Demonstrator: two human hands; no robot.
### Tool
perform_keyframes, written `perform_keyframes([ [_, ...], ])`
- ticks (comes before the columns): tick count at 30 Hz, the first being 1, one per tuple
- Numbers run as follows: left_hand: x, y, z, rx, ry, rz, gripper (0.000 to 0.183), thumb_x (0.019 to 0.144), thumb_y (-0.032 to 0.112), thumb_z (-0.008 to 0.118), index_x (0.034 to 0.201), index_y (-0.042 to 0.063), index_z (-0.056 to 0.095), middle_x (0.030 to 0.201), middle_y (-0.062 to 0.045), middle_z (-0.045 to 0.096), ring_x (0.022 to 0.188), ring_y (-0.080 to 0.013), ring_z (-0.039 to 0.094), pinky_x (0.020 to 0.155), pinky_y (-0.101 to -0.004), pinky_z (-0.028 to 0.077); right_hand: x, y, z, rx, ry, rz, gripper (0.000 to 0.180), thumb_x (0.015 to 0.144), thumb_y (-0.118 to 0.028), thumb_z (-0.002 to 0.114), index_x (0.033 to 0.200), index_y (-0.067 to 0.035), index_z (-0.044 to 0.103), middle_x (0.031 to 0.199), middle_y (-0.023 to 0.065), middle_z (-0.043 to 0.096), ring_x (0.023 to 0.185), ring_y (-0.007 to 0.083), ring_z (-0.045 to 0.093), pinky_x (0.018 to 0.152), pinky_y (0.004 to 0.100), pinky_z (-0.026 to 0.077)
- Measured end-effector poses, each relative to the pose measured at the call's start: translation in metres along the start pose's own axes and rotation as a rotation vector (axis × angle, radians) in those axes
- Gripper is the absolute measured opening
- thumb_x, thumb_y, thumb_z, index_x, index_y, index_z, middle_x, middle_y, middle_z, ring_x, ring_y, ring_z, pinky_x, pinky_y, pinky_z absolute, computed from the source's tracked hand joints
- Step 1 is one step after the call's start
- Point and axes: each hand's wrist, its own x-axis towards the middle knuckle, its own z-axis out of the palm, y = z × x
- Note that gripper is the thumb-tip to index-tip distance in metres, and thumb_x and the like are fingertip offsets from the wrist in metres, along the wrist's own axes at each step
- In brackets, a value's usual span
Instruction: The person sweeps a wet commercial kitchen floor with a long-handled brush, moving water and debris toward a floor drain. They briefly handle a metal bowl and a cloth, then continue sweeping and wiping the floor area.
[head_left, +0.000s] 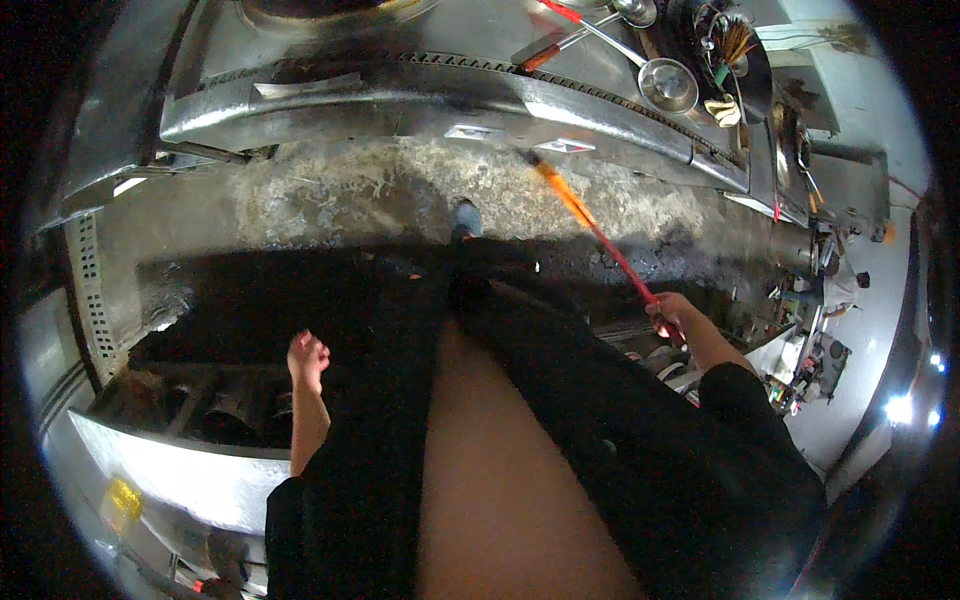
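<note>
My right hand (666, 309) is closed around the red handle of a long rod (621, 259). The rod slants up and left over the floor; its far part is bright orange with a dark tip. Blur hides whether that part is a flame or coloured material. To the left, my left hand (307, 356) hangs with fingers loosely curled, and nothing shows in it. A shoe (466, 217) shows ahead of my dark clothing.
Ahead runs a steel cooking range (442, 105) bearing ladles (667, 85) and a dark wok (754, 75). The concrete floor (337, 187) is stained. Burners (225, 405) stand at left behind a steel panel (187, 472). Another person (840, 289) stands far right.
</note>
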Motion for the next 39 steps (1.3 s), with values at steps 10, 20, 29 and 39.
perform_keyframes([
  [10, -0.065, 0.016, 0.105, 0.169, 0.028, 0.094, 0.041, 0.095, 0.012, 0.054, 0.135, 0.004, 0.047, 0.099, -0.007, 0.064, 0.081, -0.0155, 0.065, 0.067, -0.0279, 0.053, 0.206, -0.116, 0.047, 0.515, -0.606, 0.002, 0.013, 0.089, -0.003, 0.052, 0.079, -0.009, 0.046, 0.059, 0.0048, 0.048, 0.051, 0.0193, 0.053, 0.047, 0.0336, 0.045],
  [20, -0.104, -0.029, 0.281, -0.308, -0.415, 0.39, 0.052, 0.095, 0.037, 0.054, 0.137, 0.008, 0.044, 0.13, -0.011, 0.053, 0.112, -0.026, 0.057, 0.085, -0.037, 0.051, -0.021, -0.288, 0.285, -0.402, -0.989, -1.577, 0.012, 0.066, -0.002, 0.064, 0.075, -0.005, 0.056, 0.072, 0.0089, 0.06, 0.065, 0.0284, 0.06, 0.052, 0.0382, 0.043],
  [29, -0.109, 0.02, 0.298, -0.461, -0.022, 0.143, 0.042, 0.095, 0.031, 0.05, 0.115, -0.006, 0.057, 0.112, -0.018, 0.064, 0.103, -0.0332, 0.059, 0.091, -0.0434, 0.047, -0.119, -0.283, 0.228, 0.046, -1.047, -0.606, 0.019, 0.077, -0.015, 0.056, 0.063, -0.001, 0.056, 0.064, 0.0135, 0.062, 0.057, 0.0249, 0.062, 0.047, 0.0368, 0.045],
  [39, -0.175, 0.062, 0.273, 0.17, -0.083, -0.098, 0.021, 0.088, 0.011, 0.058, 0.107, 0.004, 0.057, 0.078, -0.003, 0.06, 0.05, -0.0118, 0.052, 0.042, -0.0259, 0.044, 0.064, -0.214, 0.291, 0.431, -1.262, -0.196, 0.028, 0.084, -0.014, 0.053, 0.061, -0.009, 0.038, 0.057, 0.0069, 0.04, 0.048, 0.0201, 0.044, 0.038, 0.0347, 0.031],
])
